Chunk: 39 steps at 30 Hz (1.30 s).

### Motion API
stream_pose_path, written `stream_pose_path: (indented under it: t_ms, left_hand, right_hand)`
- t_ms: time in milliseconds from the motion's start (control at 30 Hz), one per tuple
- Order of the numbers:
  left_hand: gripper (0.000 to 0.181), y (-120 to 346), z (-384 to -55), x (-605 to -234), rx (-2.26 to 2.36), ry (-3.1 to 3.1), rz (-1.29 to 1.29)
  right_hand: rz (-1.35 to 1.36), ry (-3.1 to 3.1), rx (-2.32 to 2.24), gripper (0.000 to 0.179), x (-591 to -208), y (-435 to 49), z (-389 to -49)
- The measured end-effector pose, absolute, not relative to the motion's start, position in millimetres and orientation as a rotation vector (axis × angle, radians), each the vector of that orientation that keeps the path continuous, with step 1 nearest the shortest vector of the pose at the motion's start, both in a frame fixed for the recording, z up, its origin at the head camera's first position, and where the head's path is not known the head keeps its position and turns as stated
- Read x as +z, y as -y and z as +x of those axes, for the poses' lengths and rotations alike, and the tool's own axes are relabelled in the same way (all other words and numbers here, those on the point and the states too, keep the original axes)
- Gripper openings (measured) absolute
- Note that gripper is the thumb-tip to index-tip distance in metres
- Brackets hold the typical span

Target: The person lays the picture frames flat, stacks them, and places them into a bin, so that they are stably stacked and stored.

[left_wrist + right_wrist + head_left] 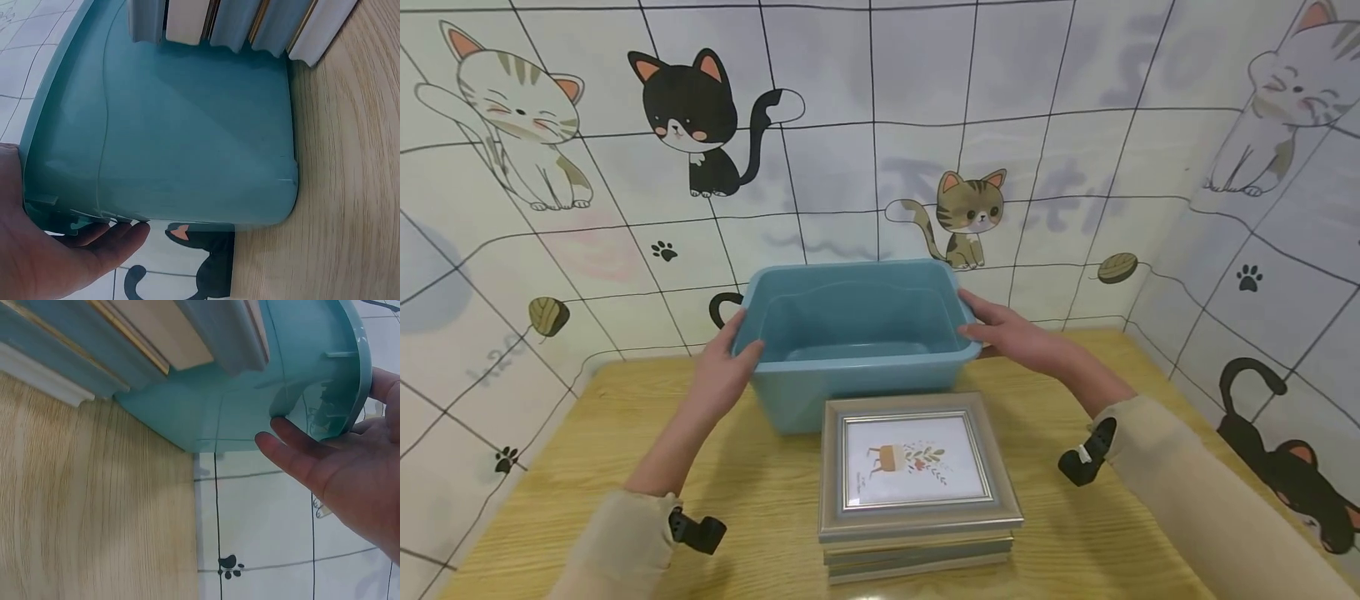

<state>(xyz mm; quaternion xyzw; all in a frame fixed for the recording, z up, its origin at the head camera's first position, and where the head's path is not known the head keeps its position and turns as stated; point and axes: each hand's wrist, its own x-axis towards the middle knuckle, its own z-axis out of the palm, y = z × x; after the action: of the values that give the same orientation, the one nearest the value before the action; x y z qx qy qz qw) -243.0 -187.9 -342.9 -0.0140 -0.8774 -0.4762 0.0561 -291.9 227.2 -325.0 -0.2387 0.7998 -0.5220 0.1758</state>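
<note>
A blue plastic storage bin (793, 396) stands upright on the wooden table, its open top and inner floor showing in the head view. My left hand (718, 379) grips its left end, thumb over the rim and fingers outside. At the opposite end, my right hand (1018, 335) holds the rim with the thumb at the near corner. In the right wrist view, fingers (294, 453) lie under the rim along the end wall. Close in front of the bin is a stack of picture frames; the top frame (917, 404) is silvery and holds a floral print.
The wooden table (1075, 517) reaches a wall (835, 167) covered with cat drawings and grid lines, right behind the bin. Side walls stand to left and right. Black wrist cameras (696, 531) sit on both sleeves. Several frame edges (234, 25) overlap the bin's front in the left wrist view.
</note>
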Motion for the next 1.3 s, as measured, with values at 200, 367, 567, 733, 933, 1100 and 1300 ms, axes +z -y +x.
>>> stream_pose_path:
  t_ms: [200, 367, 567, 733, 933, 1100, 1300]
  left_hand:
    - [0.070, 179.2, -248.0, -345.7, -1.436, 2.658, -0.032]
    - [0.070, 174.3, -248.5, -345.3, -1.464, 2.644, -0.013]
    - [0.070, 168.9, -248.5, -345.1, -1.473, 2.654, 0.009]
    - [0.071, 168.6, -249.2, -345.6, -1.460, 2.674, -0.025]
    - [0.081, 174.0, -226.5, -341.6, -1.452, 2.582, -0.126]
    - [0.073, 170.8, -179.2, -327.7, -1.432, 2.385, -0.208]
    - [0.060, 162.8, -132.7, -331.5, -1.364, 2.345, -0.373]
  right_hand:
    - [-0.641, -2.298, -1.485, 0.072, -327.5, -235.3, -293.2]
    - [-0.626, -2.336, -1.476, 0.070, -329.4, -238.2, -292.7]
    - [-0.615, -2.352, -1.492, 0.069, -333.0, -242.4, -292.3]
    - [-0.600, -2.349, -1.505, 0.070, -334.7, -244.7, -292.8]
    - [-0.565, -2.405, -1.495, 0.079, -328.2, -251.8, -275.6]
    - [-0.606, -2.516, -1.458, 0.076, -325.3, -266.9, -235.7]
    - [-0.687, -2.538, -1.461, 0.070, -343.5, -273.2, -188.8]
